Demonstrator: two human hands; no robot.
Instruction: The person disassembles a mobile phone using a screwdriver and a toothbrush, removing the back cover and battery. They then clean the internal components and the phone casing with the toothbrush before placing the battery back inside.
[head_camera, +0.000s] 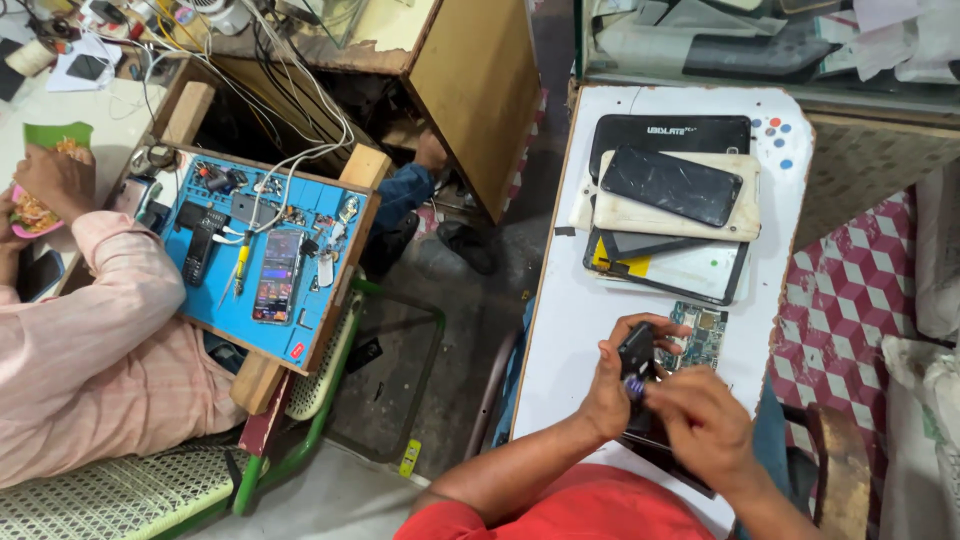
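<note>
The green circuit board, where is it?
In the head view, the green circuit board lies on the white table, right of the left hand, just below the stack of tablets.

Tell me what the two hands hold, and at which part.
The left hand holds a small black device by its lower end. The right hand touches it from below; its exact grip is blurred.

Head-worn view, steeply downward, near hands (660, 400)

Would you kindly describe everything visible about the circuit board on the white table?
The circuit board is a small bluish-green rectangle dotted with tiny metallic parts. It lies flat and bare on the white table, just below the stack of tablets. The left hand, gripping a black object, covers its lower left edge; whether they touch is unclear.
</note>
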